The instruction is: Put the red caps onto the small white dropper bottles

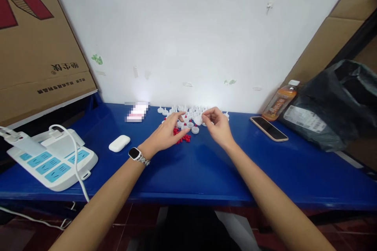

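the right hand (217, 125) pinches a small white cap (198, 120) in nearly closed fingers; the left hand (166, 133), fingers loosely spread and empty, rests over the red beads (183, 137) on the blue surface (206, 164). a careless sweep could likely scatter the beads off the edge.

Bare forearms, metal-banded wristwatch (135, 153)

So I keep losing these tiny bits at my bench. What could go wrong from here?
The small red pieces lie loose under the left hand; a sweep of the wrist could scatter them over the blue table and off its edge. The right hand pinches a white cap in a fingertip grip that may slip. The phone and bottle stand close enough for a stray elbow to knock.
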`<action>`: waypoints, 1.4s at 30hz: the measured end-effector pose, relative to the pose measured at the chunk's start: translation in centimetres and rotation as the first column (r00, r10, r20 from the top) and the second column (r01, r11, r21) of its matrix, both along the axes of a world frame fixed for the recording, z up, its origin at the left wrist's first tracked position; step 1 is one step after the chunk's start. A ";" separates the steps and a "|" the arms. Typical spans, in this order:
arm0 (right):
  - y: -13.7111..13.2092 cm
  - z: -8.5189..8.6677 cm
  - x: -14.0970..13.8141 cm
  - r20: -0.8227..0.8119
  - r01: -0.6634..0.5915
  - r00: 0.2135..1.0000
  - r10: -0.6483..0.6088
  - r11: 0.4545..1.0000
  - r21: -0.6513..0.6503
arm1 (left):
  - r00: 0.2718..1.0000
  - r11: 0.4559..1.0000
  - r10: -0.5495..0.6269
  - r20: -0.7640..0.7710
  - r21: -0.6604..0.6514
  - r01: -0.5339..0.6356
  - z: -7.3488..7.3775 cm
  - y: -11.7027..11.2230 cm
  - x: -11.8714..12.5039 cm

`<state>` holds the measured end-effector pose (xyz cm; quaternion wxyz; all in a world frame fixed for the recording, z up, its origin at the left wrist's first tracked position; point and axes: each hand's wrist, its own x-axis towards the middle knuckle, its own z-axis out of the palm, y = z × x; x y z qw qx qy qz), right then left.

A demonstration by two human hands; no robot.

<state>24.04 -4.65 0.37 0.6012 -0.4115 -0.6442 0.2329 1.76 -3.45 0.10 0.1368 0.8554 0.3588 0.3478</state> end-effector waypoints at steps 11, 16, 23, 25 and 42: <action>0.5 -1.2 0.0 0.562 -0.025 0.819 0.115 0.986 -0.164 | 0.998 0.999 0.044 0.035 0.007 -0.044 -0.2 0.7 -0.3; 0.9 -1.6 -0.4 0.549 0.043 0.834 0.046 0.988 -0.147 | 0.997 0.997 0.072 0.039 0.019 -0.072 -0.5 1.2 -0.5; 0.5 -0.7 0.1 0.466 0.108 0.883 -0.051 0.989 -0.097 | 0.958 0.964 0.258 0.127 0.026 -0.263 -0.7 2.7 -2.4; 1.3 0.0 0.1 0.487 0.128 0.870 -0.079 0.989 -0.069 | 0.940 0.951 0.303 0.157 0.015 -0.310 -0.9 3.1 -3.0; 12.2 1.9 -4.8 0.871 0.279 0.490 -0.041 0.954 -0.112 | 0.960 0.965 0.261 0.102 0.004 -0.263 -1.0 3.0 -2.9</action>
